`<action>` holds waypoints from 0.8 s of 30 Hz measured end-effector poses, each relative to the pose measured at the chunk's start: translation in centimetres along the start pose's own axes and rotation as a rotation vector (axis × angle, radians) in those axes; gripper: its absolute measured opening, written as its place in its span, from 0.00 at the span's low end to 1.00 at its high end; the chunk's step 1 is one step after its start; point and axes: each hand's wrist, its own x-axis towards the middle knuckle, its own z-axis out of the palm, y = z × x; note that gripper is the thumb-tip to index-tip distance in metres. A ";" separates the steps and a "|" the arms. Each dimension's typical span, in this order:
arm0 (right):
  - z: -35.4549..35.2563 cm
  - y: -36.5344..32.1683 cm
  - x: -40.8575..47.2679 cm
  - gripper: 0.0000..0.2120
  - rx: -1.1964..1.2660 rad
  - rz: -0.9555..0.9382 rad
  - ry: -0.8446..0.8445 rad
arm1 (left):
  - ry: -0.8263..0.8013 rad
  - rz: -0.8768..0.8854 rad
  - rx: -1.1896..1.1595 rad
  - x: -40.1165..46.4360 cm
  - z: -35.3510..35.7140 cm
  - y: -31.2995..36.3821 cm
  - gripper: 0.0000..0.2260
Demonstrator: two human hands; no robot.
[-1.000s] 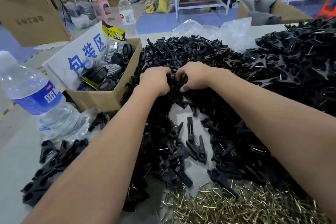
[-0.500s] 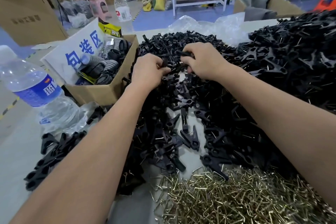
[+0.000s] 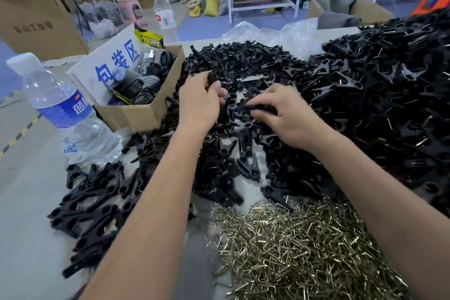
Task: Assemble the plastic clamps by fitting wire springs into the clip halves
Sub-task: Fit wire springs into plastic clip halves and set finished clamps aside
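Curled grip [image 3: 285, 114] on clip half [image 3: 255, 106]

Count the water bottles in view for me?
2. A blue-labelled bottle stands at the near left on the table; a red-labelled bottle stands farther back, behind the cardboard box. Others may be hidden behind clutter.

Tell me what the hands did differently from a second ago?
The hands were pressed together on black clip halves; now they are apart. The left hand lifts a bunch of clip halves, and the right hand pinches one clip half. The wire springs, water bottle and cardboard box stayed put.
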 end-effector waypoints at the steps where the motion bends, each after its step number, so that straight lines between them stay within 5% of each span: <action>1: -0.2 0.1 -0.9 0.12 0.027 0.008 0.078 | -0.029 -0.038 -0.174 -1.0 0.0 0.2 0.12; 7: 0.5 0.7 -7.1 0.08 0.601 0.165 0.207 | -0.065 -0.144 -0.433 -6.6 0.4 0.3 0.11; 11: 1.5 1.1 -9.3 0.07 0.598 0.191 0.341 | -0.157 -0.238 -0.588 -9.4 0.7 -0.1 0.09; 14: 1.6 0.9 -10.2 0.16 0.699 0.173 0.325 | -0.208 -0.283 -0.774 -10.8 0.9 -0.2 0.16; 24: 2.0 -0.3 -11.0 0.18 0.836 0.124 0.196 | -0.203 0.026 -0.599 -12.0 1.9 -0.1 0.09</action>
